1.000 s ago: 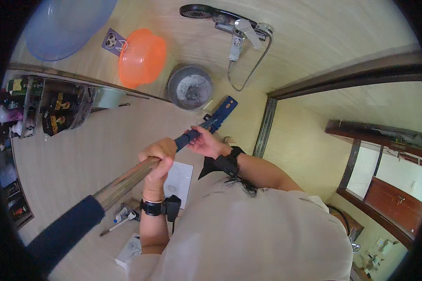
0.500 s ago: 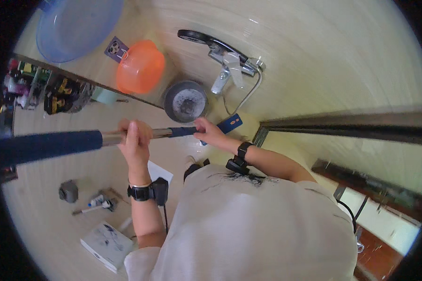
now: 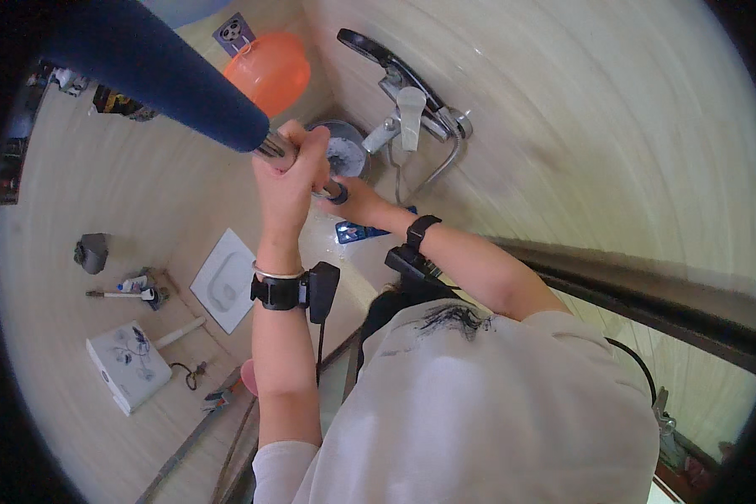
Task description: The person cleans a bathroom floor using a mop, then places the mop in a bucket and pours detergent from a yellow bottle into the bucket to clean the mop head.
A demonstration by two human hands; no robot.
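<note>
Both of my hands grip the pole of a flat mop, which has a thick blue foam grip [image 3: 172,80] at its upper end. My left hand [image 3: 292,181] is closed round the metal pole just below the foam. Lower down, my right hand [image 3: 359,203] wraps the pole near a dark blue collar. The blue mop head [image 3: 363,232] lies on the floor, partly hidden behind my right forearm. Just beyond my hands stands a grey basin [image 3: 363,134] of sudsy, murky water, partly covered by my left hand.
An orange basin [image 3: 273,71] hangs on the far wall. A chrome tap [image 3: 410,118] and black shower head [image 3: 365,49] are on the wall ahead. A squat toilet [image 3: 200,286] lies left, near a white cistern [image 3: 126,370]. A dark door frame [image 3: 596,294] stands right.
The pole has swung from nearly level to steeply slanted, its foam end rising toward the upper left. My left hand has moved right and up, closer to my right hand. The view has shifted.
</note>
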